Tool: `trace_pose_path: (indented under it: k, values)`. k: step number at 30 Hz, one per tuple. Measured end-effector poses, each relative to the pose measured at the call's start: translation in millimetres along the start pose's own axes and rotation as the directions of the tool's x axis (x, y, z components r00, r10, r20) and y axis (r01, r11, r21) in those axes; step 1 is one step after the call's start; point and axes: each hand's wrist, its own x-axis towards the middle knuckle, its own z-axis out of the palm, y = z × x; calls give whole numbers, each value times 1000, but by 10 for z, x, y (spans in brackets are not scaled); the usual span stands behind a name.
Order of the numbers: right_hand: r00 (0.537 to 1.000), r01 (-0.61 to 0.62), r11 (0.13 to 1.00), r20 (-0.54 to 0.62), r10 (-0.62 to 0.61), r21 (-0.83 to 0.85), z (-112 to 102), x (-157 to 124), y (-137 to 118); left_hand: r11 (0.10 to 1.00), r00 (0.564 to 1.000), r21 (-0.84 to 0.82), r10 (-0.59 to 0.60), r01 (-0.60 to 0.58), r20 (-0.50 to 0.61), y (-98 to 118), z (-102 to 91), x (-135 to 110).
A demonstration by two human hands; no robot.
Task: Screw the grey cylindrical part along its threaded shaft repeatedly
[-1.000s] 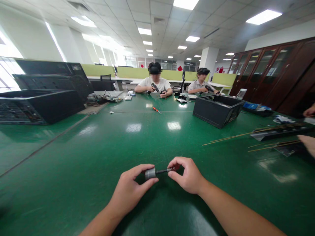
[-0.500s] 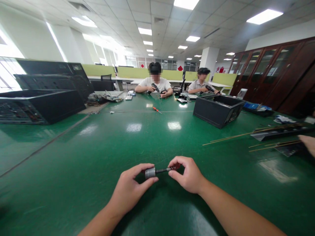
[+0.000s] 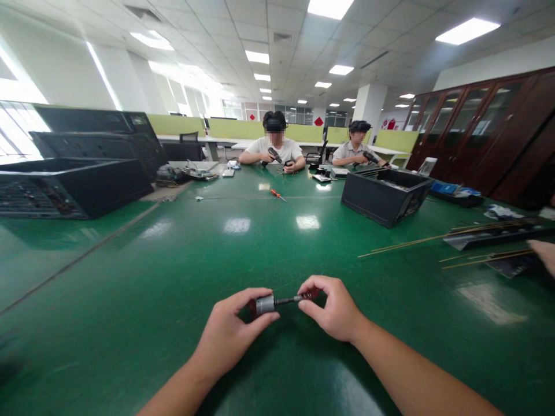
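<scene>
Before me, just above the green table, both hands hold one small tool part: a grey metal cylinder [image 3: 265, 304] with a dark thin shaft [image 3: 285, 301] and a spring-like coil [image 3: 306, 296] at its far end. My left hand [image 3: 232, 326] is closed round the cylinder, thumb below and fingers above. Fingertips and thumb of my right hand [image 3: 332, 309] pinch the coiled end of the shaft. The piece lies nearly level, cylinder to the left. Its exact kind I cannot make out.
Black computer cases stand at left [image 3: 99, 185] and right [image 3: 385, 196]. An orange screwdriver [image 3: 276, 193] lies mid-table. Thin brass-coloured rods [image 3: 403, 245] reach in from the right, near another person's hand [image 3: 544, 253]. Two people [image 3: 275, 144] sit across, holding power drills.
Almost nothing differs. The view has shifted very slightly, and both hands keep the same grip on the cylinder and its shaft.
</scene>
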Motion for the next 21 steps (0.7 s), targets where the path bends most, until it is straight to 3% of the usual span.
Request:
trace_pose_path:
  k: [16,19,21]
  values:
    - [1000,-17,1000,-12,17,19,-27,7,58,999,1000,36,14,-14,-19,-7,-32,18]
    - [996,-87,980,-19,92,178,-17,49,183,996,995,89,-1,9,-100,5,-70,65]
    - [983,-171,910,4,183,378,12,93,277,996,987,74,-44,55,-153,31,-139,105]
